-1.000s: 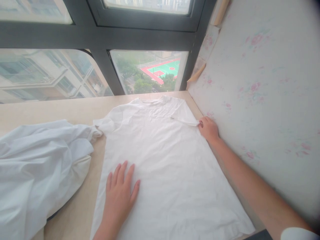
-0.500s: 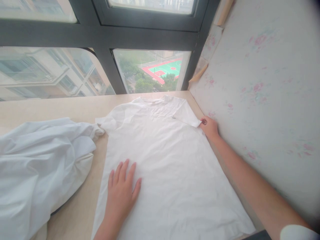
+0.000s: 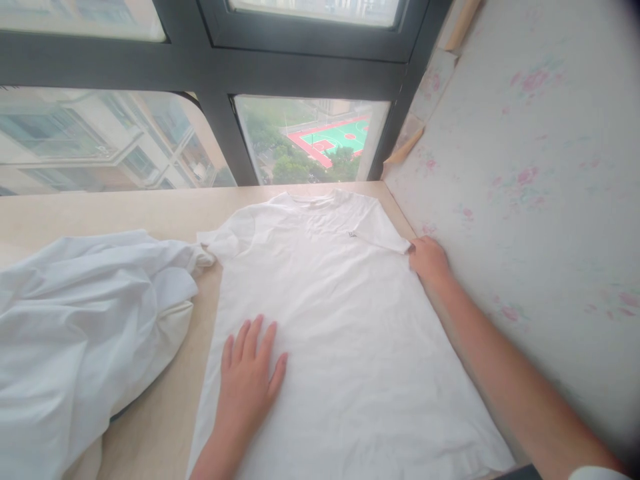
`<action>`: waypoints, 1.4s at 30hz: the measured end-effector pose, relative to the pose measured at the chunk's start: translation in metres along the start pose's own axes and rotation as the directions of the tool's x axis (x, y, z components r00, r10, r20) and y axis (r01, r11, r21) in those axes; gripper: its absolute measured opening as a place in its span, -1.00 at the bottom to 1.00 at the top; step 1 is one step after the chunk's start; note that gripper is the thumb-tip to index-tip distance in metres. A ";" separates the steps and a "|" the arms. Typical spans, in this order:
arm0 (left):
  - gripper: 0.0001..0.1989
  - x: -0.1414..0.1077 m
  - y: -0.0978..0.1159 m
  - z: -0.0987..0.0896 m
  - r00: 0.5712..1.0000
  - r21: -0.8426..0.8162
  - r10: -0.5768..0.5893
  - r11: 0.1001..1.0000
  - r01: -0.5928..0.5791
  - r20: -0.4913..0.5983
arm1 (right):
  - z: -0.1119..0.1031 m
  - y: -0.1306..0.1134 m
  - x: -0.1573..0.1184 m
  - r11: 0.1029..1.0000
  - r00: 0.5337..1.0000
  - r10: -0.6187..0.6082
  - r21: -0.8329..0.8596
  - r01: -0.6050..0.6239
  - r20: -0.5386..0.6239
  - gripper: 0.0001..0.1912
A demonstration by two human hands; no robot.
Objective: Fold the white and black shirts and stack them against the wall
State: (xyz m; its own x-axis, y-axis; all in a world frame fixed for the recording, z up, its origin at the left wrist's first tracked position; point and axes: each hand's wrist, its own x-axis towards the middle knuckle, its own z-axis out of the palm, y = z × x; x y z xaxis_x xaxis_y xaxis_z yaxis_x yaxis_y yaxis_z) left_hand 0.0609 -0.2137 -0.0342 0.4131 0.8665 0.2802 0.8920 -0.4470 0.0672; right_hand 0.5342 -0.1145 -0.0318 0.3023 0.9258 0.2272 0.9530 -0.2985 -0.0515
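Observation:
A white T-shirt (image 3: 330,307) lies spread on the pale sill, its collar toward the window and a small dark mark on the chest. My left hand (image 3: 250,373) rests flat on the lower left part of the shirt, fingers spread. At the right sleeve, my right hand (image 3: 429,259) pinches the cuff's outer corner between closed fingers, close to the wall. The left sleeve is somewhat bunched and reaches toward the heap of white cloth.
A crumpled heap of white cloth (image 3: 100,333) lies at left on the sill (image 3: 165,210). Dark window frames (image 3: 310,70) stand behind. On the right rises a wall with flowered paper (image 3: 540,200), peeling near the window. A dark object (image 3: 520,473) shows at the bottom right.
The view has shifted slightly, so the scene sits a little further right. My right hand has turned slightly at the sleeve; my left hand stays flat on the shirt.

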 end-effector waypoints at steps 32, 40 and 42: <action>-0.55 0.042 -0.050 -0.019 0.928 -0.533 -0.362 0.769 0.353 0.092 | 0.049 -0.070 0.061 0.878 0.912 -0.380 0.249 0.408 -0.154 -0.49; -0.63 0.152 -0.123 0.011 0.679 -0.656 -0.712 0.427 0.623 0.181 | 0.065 -0.069 0.057 0.882 0.907 -0.394 0.218 0.418 -0.146 -0.50; -0.64 0.175 -0.133 0.016 0.656 -0.649 -0.736 0.420 0.635 0.166 | 0.065 -0.068 0.057 0.879 0.905 -0.399 0.220 0.424 -0.149 -0.50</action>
State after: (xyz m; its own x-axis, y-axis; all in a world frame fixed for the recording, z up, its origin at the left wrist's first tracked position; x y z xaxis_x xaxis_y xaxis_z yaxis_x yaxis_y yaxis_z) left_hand 0.0175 0.0010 -0.0097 -0.3551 0.9345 -0.0244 0.5177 0.2183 0.8273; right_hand 0.4883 -0.0265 -0.0783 -0.1100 0.9220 0.3713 0.9699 0.1812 -0.1626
